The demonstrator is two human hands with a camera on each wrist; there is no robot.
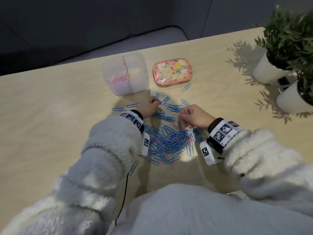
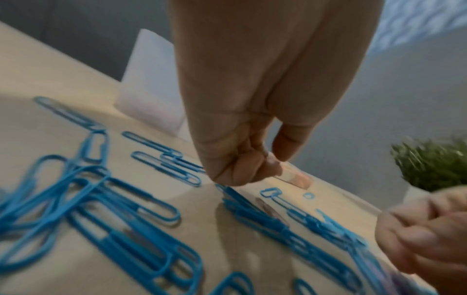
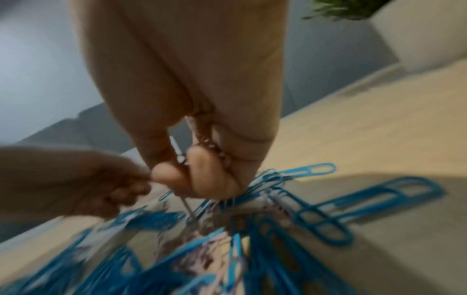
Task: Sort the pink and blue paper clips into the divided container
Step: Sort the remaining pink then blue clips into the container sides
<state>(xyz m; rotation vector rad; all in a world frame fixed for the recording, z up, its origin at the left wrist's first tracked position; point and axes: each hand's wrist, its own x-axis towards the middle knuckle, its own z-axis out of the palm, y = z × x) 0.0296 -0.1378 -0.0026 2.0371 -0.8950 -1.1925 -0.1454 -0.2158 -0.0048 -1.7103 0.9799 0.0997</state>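
Note:
A pile of blue paper clips [image 1: 169, 141] with a few pink ones mixed in lies on the table in front of me. The translucent divided container [image 1: 135, 65] stands behind it, with pink clips [image 1: 118, 78] in its left compartment. My left hand [image 1: 149, 106] hovers low over scattered blue clips [image 2: 151, 219], its fingers [image 2: 240, 167] curled; nothing shows inside them. My right hand [image 1: 189, 114] pinches a tangled bunch of clips [image 3: 262, 191], lifting blue and pinkish ones off the pile. More pinkish clips [image 3: 209, 143] sit in its palm.
A floral tin [image 1: 174, 72] sits right of the container, with a single blue clip [image 1: 186, 87] beside it. Two potted plants in white pots [image 1: 269, 70] stand at the table's right edge. Loose blue clips [image 1: 118, 109] lie left of my left hand.

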